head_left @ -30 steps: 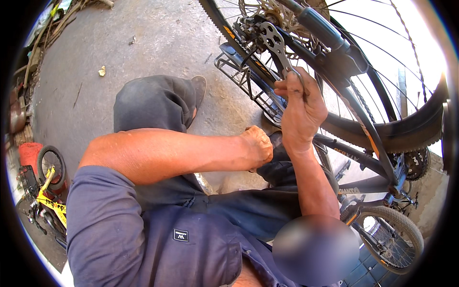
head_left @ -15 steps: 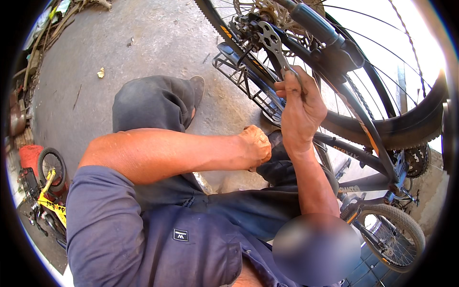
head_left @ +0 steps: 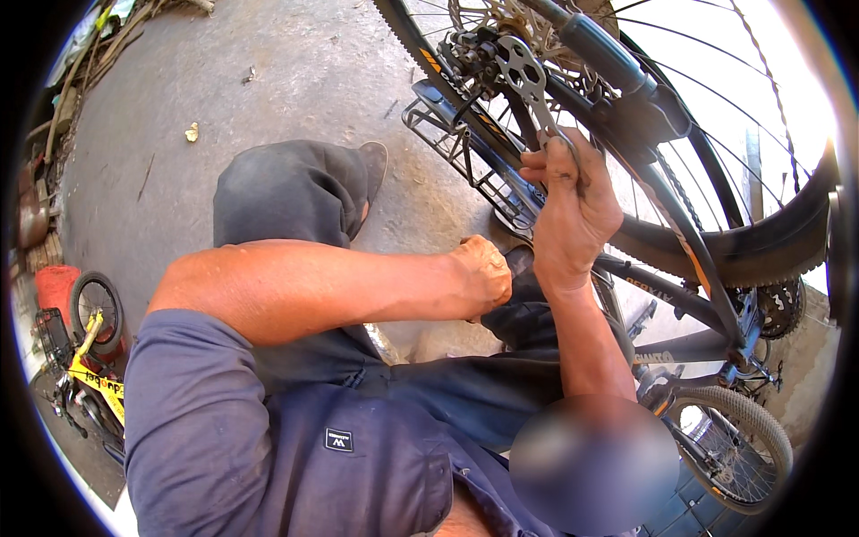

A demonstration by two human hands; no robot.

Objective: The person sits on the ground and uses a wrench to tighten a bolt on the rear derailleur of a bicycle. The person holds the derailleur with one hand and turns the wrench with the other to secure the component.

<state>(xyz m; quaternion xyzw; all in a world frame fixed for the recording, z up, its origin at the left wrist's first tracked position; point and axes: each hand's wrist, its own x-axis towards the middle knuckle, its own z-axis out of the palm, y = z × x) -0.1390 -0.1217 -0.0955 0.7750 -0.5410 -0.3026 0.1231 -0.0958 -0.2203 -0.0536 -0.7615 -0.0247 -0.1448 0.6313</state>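
Note:
My right hand [head_left: 577, 206] is closed around the lower end of a flat steel multi-hole wrench [head_left: 526, 79], fingers pinching its handle. The wrench's holed head lies over the axle area of a bicycle wheel, beside the brake disc [head_left: 546, 22] and a dark cluster of bolts and fittings [head_left: 470, 52]. Whether a hole grips a nut I cannot tell. My left hand [head_left: 485, 277] is closed in a fist by my shoe and lower leg, its forearm crossing my lap. Its fingertips are turned under, so anything inside is hidden.
The bicycle's black tyre [head_left: 743, 242], dark frame tube [head_left: 680, 300] and rear rack [head_left: 474, 157] fill the upper right. Another bike wheel [head_left: 738, 443] stands lower right. A small yellow bicycle [head_left: 97, 380] and red bucket [head_left: 55, 286] are at left. Sticks [head_left: 107, 45] line the upper left edge.
The view has shifted a little, so bike and hands sit slightly farther right. My right hand and the wrench hardly differ against the wheel; the left fist stays closed.

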